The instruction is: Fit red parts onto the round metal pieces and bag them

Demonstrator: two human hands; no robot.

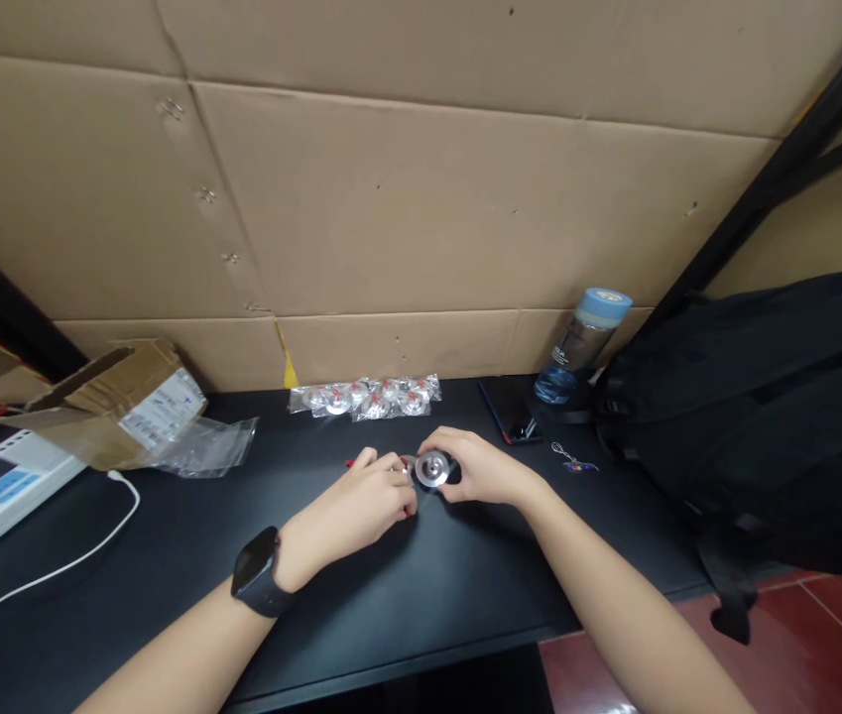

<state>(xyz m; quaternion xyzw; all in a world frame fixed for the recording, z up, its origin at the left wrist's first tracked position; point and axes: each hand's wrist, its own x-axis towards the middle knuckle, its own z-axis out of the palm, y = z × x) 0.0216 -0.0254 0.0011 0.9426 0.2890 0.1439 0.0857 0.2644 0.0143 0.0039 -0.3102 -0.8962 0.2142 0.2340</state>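
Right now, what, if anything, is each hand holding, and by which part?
The right hand holds a metal disc by its rim. The left hand mostly hides a metal piece; its hold cannot be told.

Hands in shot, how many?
2. Left hand: at the desk's middle, partly covering whatever is under its fingers. Right hand: beside it, gripping a round metal part. Neither is hidden.

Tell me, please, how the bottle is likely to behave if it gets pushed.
The bottle may tip if pushed near its lid, being tall and narrow. Once down, it would probably roll, as its body looks round. Its sides look smooth, so a loose grip might slip.
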